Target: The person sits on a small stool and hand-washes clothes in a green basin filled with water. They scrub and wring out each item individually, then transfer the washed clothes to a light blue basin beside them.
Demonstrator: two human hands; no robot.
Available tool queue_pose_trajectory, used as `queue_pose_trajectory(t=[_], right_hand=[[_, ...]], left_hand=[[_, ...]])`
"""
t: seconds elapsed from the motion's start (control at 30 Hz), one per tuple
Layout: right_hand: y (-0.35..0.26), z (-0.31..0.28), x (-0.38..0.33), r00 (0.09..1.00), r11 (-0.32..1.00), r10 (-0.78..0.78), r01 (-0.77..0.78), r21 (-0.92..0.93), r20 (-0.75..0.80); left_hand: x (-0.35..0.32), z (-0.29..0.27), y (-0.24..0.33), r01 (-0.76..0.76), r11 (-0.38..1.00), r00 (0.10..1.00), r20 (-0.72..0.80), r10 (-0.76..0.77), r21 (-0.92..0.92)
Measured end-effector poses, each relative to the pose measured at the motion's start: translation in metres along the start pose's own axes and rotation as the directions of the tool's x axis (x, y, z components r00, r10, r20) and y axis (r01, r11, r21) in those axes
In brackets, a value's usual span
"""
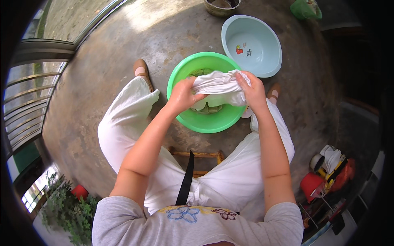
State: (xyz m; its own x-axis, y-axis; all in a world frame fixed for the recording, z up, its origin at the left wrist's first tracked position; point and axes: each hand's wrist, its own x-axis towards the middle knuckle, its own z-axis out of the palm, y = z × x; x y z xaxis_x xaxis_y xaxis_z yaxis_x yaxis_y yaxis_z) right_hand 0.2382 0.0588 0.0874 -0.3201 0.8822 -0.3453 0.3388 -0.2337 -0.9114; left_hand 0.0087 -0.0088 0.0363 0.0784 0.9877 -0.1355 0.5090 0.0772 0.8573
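A wet white cloth garment (219, 85) is stretched between my two hands above a bright green basin (207, 124). My left hand (183, 95) grips its left end, fingers closed round the bunched fabric. At the other end, my right hand (253, 91) pinches the cloth with the thumb on top. Part of the cloth droops into the basin, where water and more soaked fabric show beneath it. The basin stands on the floor between my feet. The exact kind of garment cannot be made out.
A pale blue basin (262, 51) sits touching or close to the green one at the far right. Beyond it are a metal bowl (222, 7) and a green bag (305, 10). A railing (30, 96) and potted plant (72, 209) line the left; a red bucket (310, 186) stands at the right.
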Motion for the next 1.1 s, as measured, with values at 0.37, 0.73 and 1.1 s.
queue_pose_trajectory(t=[0.37, 0.73, 1.1], right_hand=[[0.006, 0.004, 0.020, 0.967, 0.962, -0.207, 0.229, 0.146, -0.152], [0.018, 0.088, 0.013, 0.916, 0.929, -0.311, 0.237, -0.283, -0.253], [0.057, 0.070, 0.029, 0.831, 0.911, -0.336, 0.167, -0.378, -0.444]], left_hand=[[0.008, 0.005, 0.020, -0.015, 0.866, 1.000, 0.009, 0.022, -0.499], [0.001, 0.060, 0.042, 0.261, -0.158, 0.785, 0.305, -0.539, -0.952], [-0.013, 0.068, 0.042, 0.461, -0.051, 0.741, 0.416, -0.528, -0.886]])
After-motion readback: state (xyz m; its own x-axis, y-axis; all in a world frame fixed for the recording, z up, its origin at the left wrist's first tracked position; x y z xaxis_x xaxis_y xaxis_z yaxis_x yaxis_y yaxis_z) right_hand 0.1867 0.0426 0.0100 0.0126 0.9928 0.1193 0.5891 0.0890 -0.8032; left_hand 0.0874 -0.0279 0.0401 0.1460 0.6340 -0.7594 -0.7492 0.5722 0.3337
